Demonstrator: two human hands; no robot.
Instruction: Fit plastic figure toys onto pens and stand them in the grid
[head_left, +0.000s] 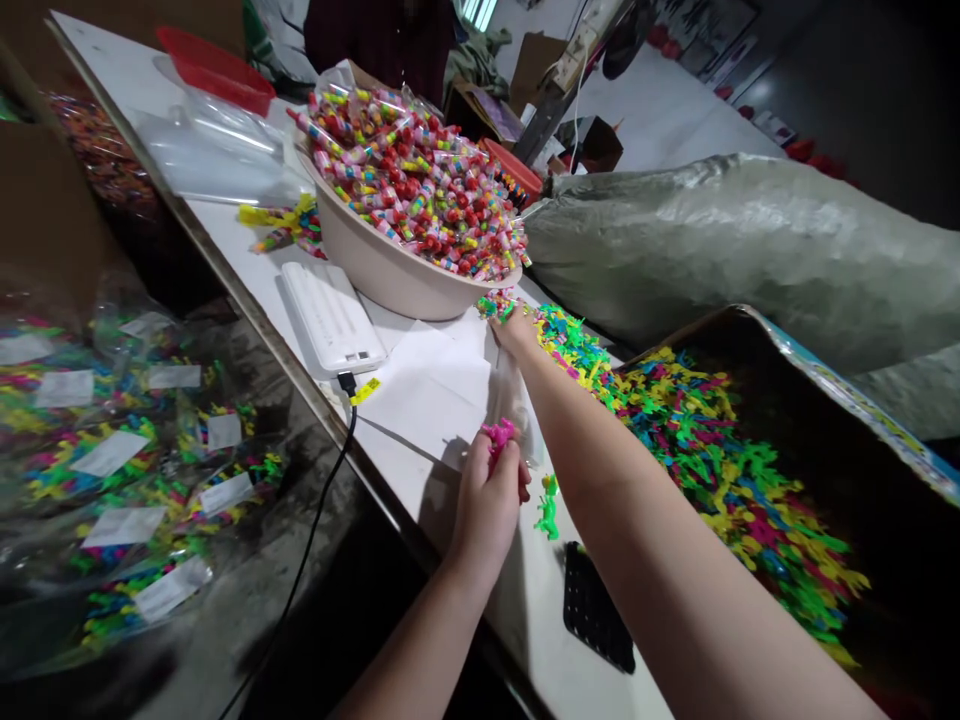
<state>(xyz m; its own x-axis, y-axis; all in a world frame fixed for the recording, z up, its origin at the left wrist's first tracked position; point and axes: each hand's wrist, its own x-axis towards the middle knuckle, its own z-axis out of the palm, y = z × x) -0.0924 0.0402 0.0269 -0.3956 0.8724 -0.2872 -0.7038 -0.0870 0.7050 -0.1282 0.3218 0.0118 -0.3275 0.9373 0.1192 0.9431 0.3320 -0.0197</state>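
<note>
Holding pink toy in left hand, fingers curled in around it, toy poking out above thumb and fingertips, over the near part of white table. Reaching with right hand forward to near end of loose toy pile, just beside tub; fingers partly hidden, can't tell how far curled or whether gripping anything. Seeing pile run along table to open box at right, also full of mixed-colour toys. Seeing single green toy on table, between forearms, near black tray. Seeing tub heaped with small tubes. Left of tub: white device with black cable and yellow tag, beside white paper. Low at left: clear toy bags, labelled, blurred.
</note>
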